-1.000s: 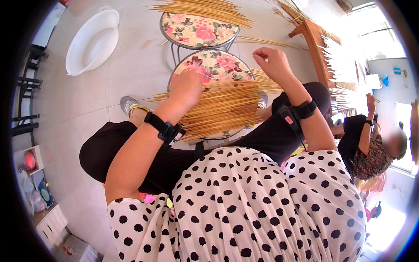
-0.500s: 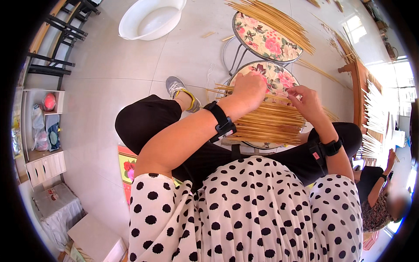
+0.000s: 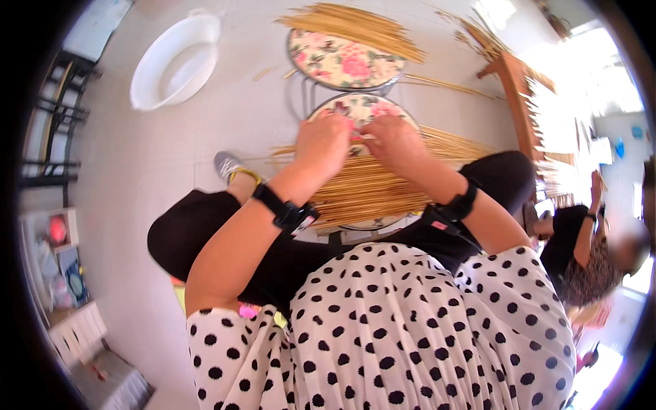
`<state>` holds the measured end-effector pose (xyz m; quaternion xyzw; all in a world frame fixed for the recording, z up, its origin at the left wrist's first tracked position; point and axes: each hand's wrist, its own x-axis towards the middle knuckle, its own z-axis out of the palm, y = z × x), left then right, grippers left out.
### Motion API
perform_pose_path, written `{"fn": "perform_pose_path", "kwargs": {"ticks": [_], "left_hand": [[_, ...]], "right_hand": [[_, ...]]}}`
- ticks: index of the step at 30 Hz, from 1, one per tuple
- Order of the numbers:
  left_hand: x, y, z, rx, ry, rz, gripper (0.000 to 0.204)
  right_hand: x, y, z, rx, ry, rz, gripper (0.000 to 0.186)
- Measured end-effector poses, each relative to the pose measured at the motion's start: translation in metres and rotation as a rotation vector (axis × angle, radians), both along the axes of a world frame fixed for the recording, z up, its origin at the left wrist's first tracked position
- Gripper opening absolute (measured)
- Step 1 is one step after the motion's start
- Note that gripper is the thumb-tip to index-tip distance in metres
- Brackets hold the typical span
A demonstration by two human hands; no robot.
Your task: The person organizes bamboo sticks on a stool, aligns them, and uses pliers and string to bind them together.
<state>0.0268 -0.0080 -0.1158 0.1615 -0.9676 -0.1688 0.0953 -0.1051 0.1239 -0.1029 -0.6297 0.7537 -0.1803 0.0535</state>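
Observation:
My left hand point(image 3: 324, 142) and my right hand point(image 3: 395, 142) are close together over the nearer round stool point(image 3: 365, 106), which has a floral top. Both hands are closed, with thumbs and fingertips nearly meeting at a thin straw-coloured stick point(image 3: 359, 142). The fingertips are partly hidden, so how many sticks they pinch I cannot tell. Just below the hands, a wide layer of straw-coloured sticks point(image 3: 369, 188) lies side by side across the stool and toward my lap. More stick ends jut out beyond both forearms.
A second floral stool point(image 3: 345, 65) stands beyond, bearing another bundle of sticks point(image 3: 355, 29). At the far left is a white basin point(image 3: 174, 65) on the floor. To the right are a wooden bench point(image 3: 509, 92) and a seated person point(image 3: 584, 256). Shelves point(image 3: 58, 266) line the left.
My right hand has moved left to meet my left hand, closing the gap between them. The whole view has shifted, so the stools and basin appear farther left.

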Motion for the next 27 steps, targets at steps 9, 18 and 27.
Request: {"fn": "perform_pose_path", "kwargs": {"ticks": [9,18,27], "left_hand": [[0.004,0.004,0.015,0.015,-0.051,-0.014,0.008],[0.005,-0.003,0.006,0.038,0.111,-0.063,0.009],[0.005,-0.018,0.049,0.099,0.189,-0.021,0.016]], "right_hand": [[0.019,0.001,-0.014,-0.065,0.073,-0.065,0.010],[0.012,-0.005,-0.017,-0.062,-0.122,-0.009,0.014],[-0.007,-0.011,0.021,0.120,-0.450,-0.060,0.017]]}}
